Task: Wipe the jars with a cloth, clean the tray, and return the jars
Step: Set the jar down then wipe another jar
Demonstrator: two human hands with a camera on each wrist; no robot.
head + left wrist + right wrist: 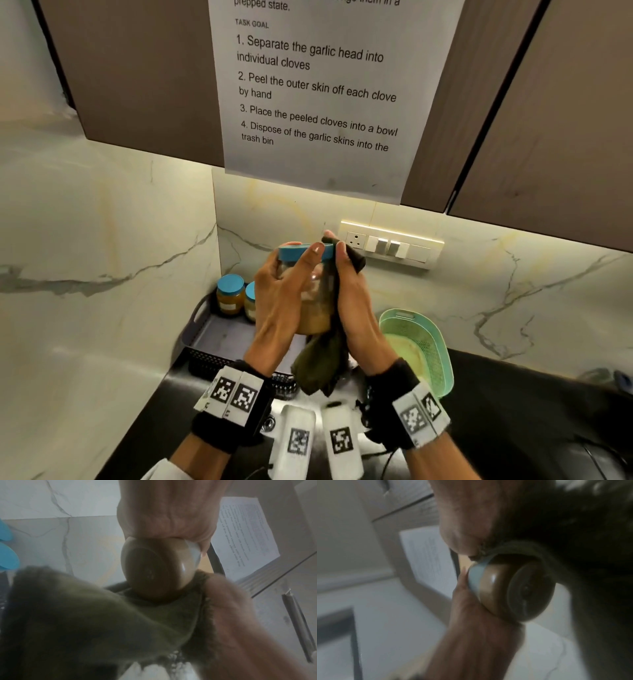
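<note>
The black counter (513,394) ran under everything, with the marble wall (102,240) behind it and a printed sheet (315,89) hanging from the cabinets above; its text concerned garlic, not my job. On the counter's left sat the dark tray (219,339), its floor mostly bare, with two blue-lidded jars (230,295) waiting in the far left corner, I judged for their turn. A pale green basket (421,346) stood to the right, apart from the tray.

I held the third jar (313,294) up in the air over the tray's near edge, away from the counter so every side could be reached. My left hand (284,301) was curled round its left side, one finger reaching up across the blue lid (294,251) to steady it. My right hand (352,301) pressed the dark olive cloth (322,366) against the jar's right wall, fingers closed over the cloth near the lid, the loose tail hanging below my wrists. The left wrist view showed the jar's base (154,569) uncovered, with cloth touching its lower edge.

I judged this the jar-wiping step, early on: the tray was not yet emptied for cleaning.
</note>
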